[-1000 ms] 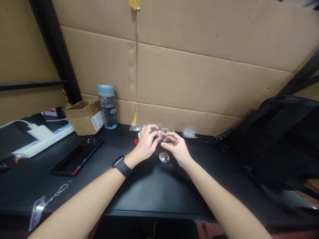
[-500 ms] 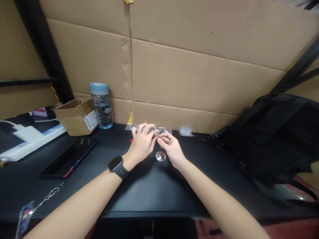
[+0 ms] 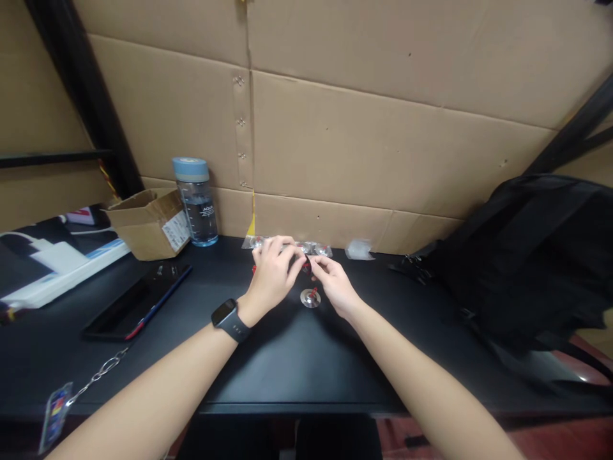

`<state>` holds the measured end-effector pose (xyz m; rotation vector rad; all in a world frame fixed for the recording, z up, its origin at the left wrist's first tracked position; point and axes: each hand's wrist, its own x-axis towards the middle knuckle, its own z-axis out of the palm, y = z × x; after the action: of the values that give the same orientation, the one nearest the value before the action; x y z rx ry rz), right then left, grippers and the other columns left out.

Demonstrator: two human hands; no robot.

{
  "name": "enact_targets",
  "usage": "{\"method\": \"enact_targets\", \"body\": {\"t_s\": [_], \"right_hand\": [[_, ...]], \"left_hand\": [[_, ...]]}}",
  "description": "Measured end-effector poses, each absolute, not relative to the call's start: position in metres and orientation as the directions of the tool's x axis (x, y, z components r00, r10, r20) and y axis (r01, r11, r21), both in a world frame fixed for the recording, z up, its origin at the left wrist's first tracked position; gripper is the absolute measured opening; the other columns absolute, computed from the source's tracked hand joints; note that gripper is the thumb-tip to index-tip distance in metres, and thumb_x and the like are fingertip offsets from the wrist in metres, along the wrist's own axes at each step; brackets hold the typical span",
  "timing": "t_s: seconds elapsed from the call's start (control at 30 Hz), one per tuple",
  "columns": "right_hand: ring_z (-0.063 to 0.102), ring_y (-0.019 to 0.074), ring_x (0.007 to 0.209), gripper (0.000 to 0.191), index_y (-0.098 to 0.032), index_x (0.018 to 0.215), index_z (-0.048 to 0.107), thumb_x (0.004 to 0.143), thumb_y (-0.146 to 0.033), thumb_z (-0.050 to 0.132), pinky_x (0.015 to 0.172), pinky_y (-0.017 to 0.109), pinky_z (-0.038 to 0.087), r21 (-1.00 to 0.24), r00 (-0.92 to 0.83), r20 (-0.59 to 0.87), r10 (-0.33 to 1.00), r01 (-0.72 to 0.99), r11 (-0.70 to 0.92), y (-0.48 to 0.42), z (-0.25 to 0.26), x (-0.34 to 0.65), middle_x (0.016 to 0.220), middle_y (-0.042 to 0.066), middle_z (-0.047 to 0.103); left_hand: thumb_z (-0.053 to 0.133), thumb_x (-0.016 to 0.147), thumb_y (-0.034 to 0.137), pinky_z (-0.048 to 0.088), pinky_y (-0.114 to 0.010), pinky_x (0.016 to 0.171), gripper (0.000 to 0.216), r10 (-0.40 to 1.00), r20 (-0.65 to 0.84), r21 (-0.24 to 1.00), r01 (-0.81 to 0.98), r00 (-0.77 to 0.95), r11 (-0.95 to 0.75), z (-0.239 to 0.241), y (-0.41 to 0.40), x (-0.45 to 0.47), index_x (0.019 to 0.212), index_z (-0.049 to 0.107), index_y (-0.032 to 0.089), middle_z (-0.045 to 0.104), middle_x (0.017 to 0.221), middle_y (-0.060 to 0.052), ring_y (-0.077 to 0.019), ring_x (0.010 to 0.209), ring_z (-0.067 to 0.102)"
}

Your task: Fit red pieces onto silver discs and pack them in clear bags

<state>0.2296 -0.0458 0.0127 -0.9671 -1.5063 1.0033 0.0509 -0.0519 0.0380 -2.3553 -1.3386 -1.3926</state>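
My left hand (image 3: 274, 271), with a dark watch on the wrist, pinches a small round disc (image 3: 306, 264) between thumb and fingers. The disc's visible side looks dark with some red. My right hand (image 3: 335, 286) has its thumb and fingertips closed on the disc's right edge. Just below them on the table lies a silver disc (image 3: 310, 298) with a red piece standing at its centre. A small red piece (image 3: 253, 270) peeks out left of my left hand. Behind my fingers is a row of silver-and-red pieces in clear wrapping (image 3: 322, 250), partly hidden.
A clear plastic bag (image 3: 360, 249) lies by the cardboard wall (image 3: 359, 147). To the left are a water bottle (image 3: 200, 214), an open cardboard box (image 3: 148, 223), a phone (image 3: 138, 303), a power strip (image 3: 38, 284) and a keychain (image 3: 103, 370). A black backpack (image 3: 531, 262) fills the right side.
The held disc has turned from showing a thin silver edge to showing its dark, red-marked side. My right hand has shifted slightly right.
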Motion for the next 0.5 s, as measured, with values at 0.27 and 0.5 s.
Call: {"method": "enact_targets", "body": {"t_s": [0.27, 0.5], "right_hand": [[0.061, 0.0246, 0.111, 0.026, -0.022, 0.09, 0.07, 0.094, -0.047, 0.062, 0.085, 0.036, 0.053, -0.788, -0.205, 0.48, 0.853, 0.325, 0.522, -0.042, 0.021, 0.245, 0.127, 0.009, 0.06], [0.055, 0.0255, 0.122, 0.017, -0.024, 0.091, 0.07, 0.097, -0.035, 0.059, 0.102, 0.042, 0.042, -0.604, -0.283, 0.498, 0.82, 0.564, 0.562, -0.047, 0.027, 0.248, 0.128, 0.007, 0.062]], "left_hand": [[0.066, 0.092, 0.046, 0.035, -0.05, 0.103, 0.018, 0.709, 0.574, 0.38, 0.634, 0.409, -0.673, 0.032, -0.043, 0.043, 0.1, 0.078, 0.034, 0.066, 0.128, -0.001, -0.0304, 0.125, 0.048], [0.073, 0.088, 0.046, 0.039, -0.046, 0.1, 0.016, 0.735, 0.503, 0.455, 0.584, 0.455, -0.673, 0.024, -0.04, 0.047, 0.095, 0.08, 0.034, 0.068, 0.118, -0.002, -0.0282, 0.116, 0.053]]}}
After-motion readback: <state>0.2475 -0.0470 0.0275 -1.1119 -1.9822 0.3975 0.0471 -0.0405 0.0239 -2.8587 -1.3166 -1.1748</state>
